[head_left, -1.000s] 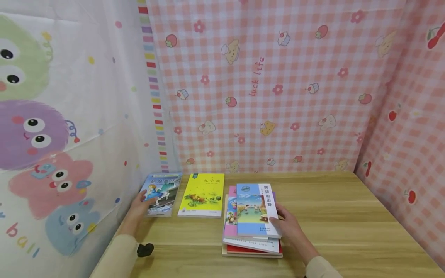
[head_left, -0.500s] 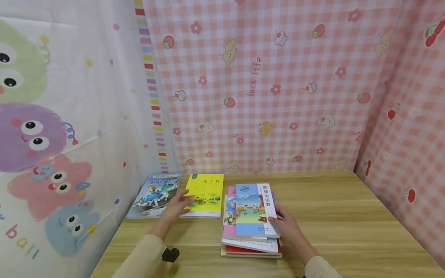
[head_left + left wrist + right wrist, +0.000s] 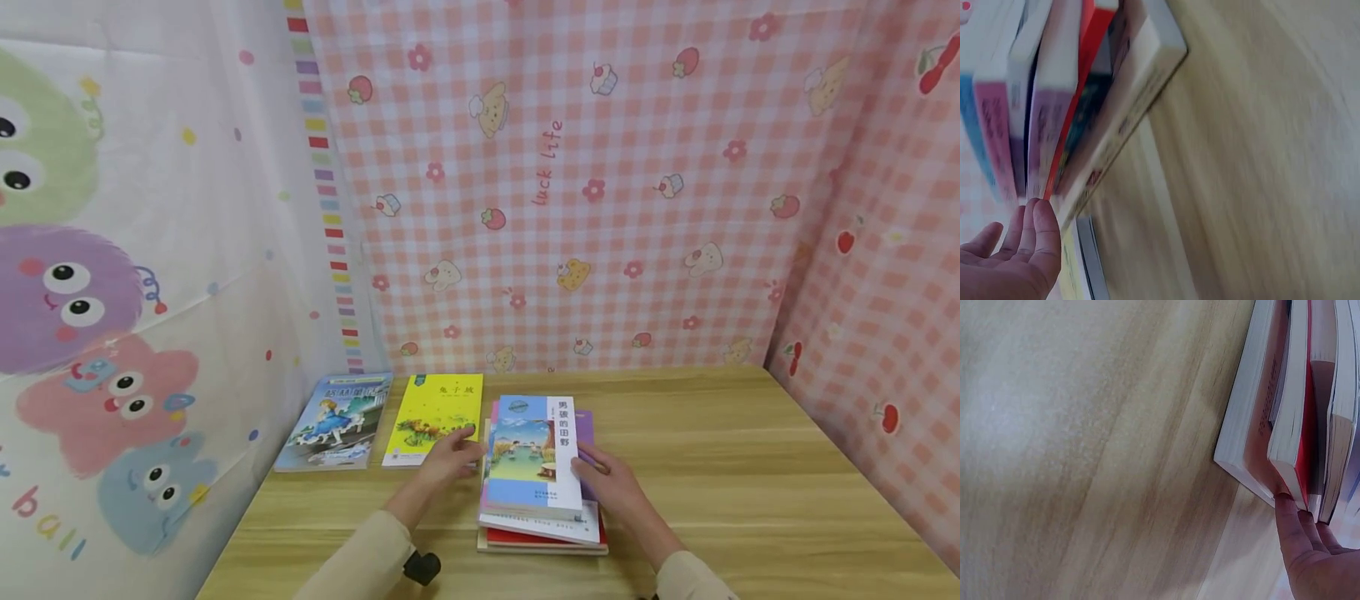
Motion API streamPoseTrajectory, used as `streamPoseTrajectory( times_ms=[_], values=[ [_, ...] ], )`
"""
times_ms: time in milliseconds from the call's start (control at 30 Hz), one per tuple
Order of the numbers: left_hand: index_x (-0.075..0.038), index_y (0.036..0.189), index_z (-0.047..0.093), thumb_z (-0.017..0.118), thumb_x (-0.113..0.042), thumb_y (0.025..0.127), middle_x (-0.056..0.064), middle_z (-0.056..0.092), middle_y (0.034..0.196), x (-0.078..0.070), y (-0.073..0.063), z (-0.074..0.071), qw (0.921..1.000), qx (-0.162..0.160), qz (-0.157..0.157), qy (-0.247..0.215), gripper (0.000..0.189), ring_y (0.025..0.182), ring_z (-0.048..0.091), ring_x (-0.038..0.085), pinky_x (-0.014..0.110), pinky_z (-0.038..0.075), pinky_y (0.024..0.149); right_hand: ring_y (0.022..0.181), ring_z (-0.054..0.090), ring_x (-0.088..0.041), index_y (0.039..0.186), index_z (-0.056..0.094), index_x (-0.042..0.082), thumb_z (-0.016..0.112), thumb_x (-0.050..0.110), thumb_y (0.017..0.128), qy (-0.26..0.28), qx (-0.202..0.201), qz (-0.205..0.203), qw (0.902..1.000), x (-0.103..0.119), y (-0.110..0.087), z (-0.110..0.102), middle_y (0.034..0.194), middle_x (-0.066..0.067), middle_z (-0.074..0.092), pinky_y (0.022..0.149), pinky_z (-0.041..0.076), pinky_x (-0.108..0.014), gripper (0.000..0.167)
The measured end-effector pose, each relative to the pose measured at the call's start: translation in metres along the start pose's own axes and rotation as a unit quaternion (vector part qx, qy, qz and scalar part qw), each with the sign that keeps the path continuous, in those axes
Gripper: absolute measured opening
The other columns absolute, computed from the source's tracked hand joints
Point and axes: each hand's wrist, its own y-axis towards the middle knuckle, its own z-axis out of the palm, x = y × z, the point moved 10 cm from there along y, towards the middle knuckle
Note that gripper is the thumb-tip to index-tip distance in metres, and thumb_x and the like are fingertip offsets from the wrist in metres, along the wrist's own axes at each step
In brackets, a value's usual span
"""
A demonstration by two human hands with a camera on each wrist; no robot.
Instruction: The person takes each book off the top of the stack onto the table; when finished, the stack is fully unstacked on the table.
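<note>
A loose stack of several books lies in the head view, topped by a blue-and-white book (image 3: pixel 525 454) with an illustrated cover. Below it show a purple book (image 3: pixel 583 433), a white book (image 3: pixel 536 527) and a red book (image 3: pixel 540 540). My left hand (image 3: pixel 446 462) is at the stack's left side, fingers extended; in the left wrist view its fingertips (image 3: pixel 1044 212) are right at the spines. On the opposite side is my right hand (image 3: pixel 609 482), its thumb by the top book's right edge. Its straight fingers (image 3: pixel 1291 531) touch the book edges in the right wrist view.
A yellow book (image 3: pixel 431 412) lies flat behind my left hand, with a blue book showing a girl in a dress (image 3: pixel 333 425) to its left. All rest on a wooden table (image 3: pixel 712 500). Printed cloths (image 3: pixel 637 233) enclose the back and sides.
My left hand has moved right, from the girl-cover book past the yellow one to the stack. The top book has shifted left, and more of the purple one shows.
</note>
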Motion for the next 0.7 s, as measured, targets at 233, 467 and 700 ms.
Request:
streamPoseTrajectory(
  times_ms=[233, 467, 700],
  values=[
    [0.008, 0.149, 0.035, 0.075, -0.023, 0.09, 0.023, 0.052, 0.131, -0.001, 0.0, 0.016, 0.9981, 0.002, -0.013, 0.06, 0.077, 0.115, 0.055, 0.034, 0.046, 0.053, 0.089, 0.135, 0.037, -0.048, 0.148, 0.047, 0.01, 0.054, 0.025, 0.103, -0.006, -0.007, 0.002, 1.0, -0.002, 0.001, -0.002, 0.15, -0.027, 0.037, 0.109, 0.03, -0.06, 0.048],
    [0.009, 0.148, 0.036, 0.076, -0.021, 0.089, 0.021, 0.054, 0.128, 0.005, 0.0, 0.012, 0.9981, -0.006, -0.018, 0.058, 0.078, 0.112, 0.057, 0.032, 0.043, 0.055, 0.086, 0.135, 0.036, -0.049, 0.151, 0.04, 0.007, 0.054, 0.018, 0.102, 0.002, -0.011, 0.002, 0.9999, -0.002, 0.0, -0.003, 0.152, -0.025, 0.036, 0.108, 0.031, -0.059, 0.052],
    [0.006, 0.148, 0.039, 0.073, -0.028, 0.092, 0.015, 0.056, 0.122, 0.017, -0.004, -0.002, 0.9975, -0.002, -0.029, 0.064, 0.074, 0.098, 0.059, 0.022, 0.037, 0.054, 0.077, 0.13, 0.043, -0.05, 0.151, 0.038, 0.002, 0.057, 0.015, 0.1, -0.002, -0.024, -0.013, 0.9996, 0.001, 0.0, -0.005, 0.148, -0.032, 0.037, 0.105, 0.038, -0.057, 0.056]
  ],
)
